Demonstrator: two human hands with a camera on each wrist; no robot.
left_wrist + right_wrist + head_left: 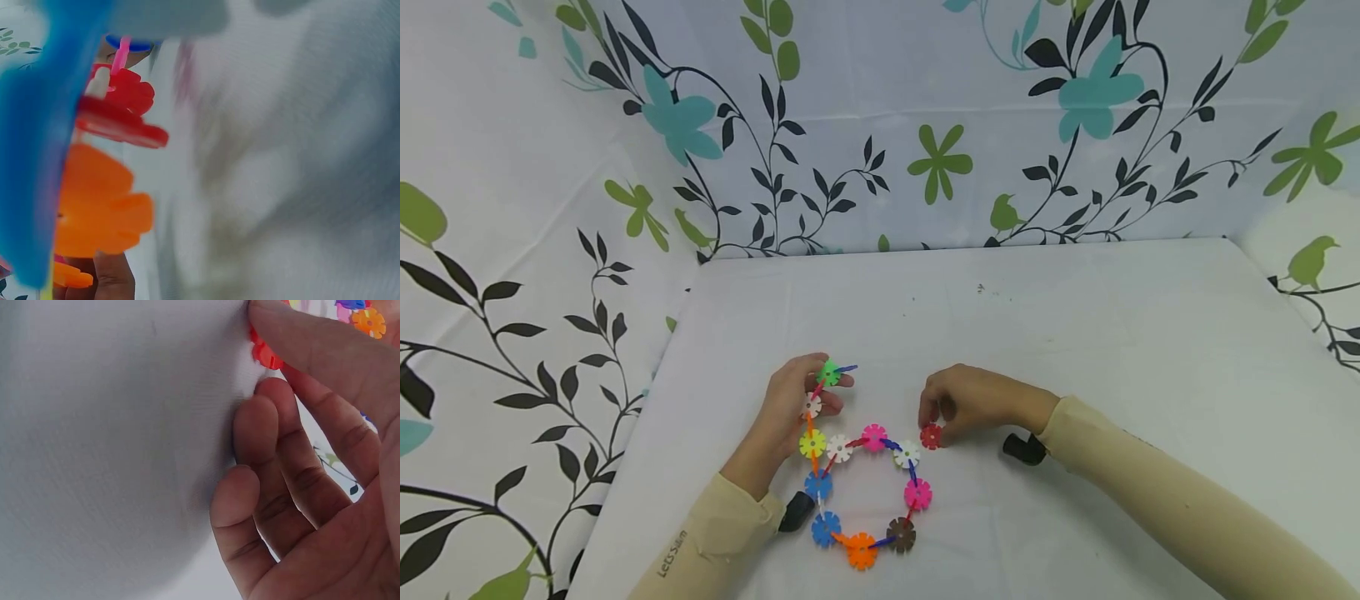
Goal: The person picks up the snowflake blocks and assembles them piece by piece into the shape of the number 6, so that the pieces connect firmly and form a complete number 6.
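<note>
A chain of notched plastic snowflake discs (861, 552) in several colours curves into a ring on the white table. My left hand (784, 407) grips its upper left end, by a green disc (829, 372) and a white disc (811, 406). A blue disc seen edge-on juts from the green one. My right hand (966, 398) pinches a single red disc (931, 437) between thumb and fingertip, just right of the ring's white disc (907, 454). In the left wrist view a large blurred blue disc (28, 175) and an orange disc (97, 206) fill the left side.
The white table (1112, 333) extends around both hands. Behind it and at the sides hangs a floral cloth (865, 100). A black object (1024, 449) shows below my right wrist, and another black object (797, 512) beside my left cuff.
</note>
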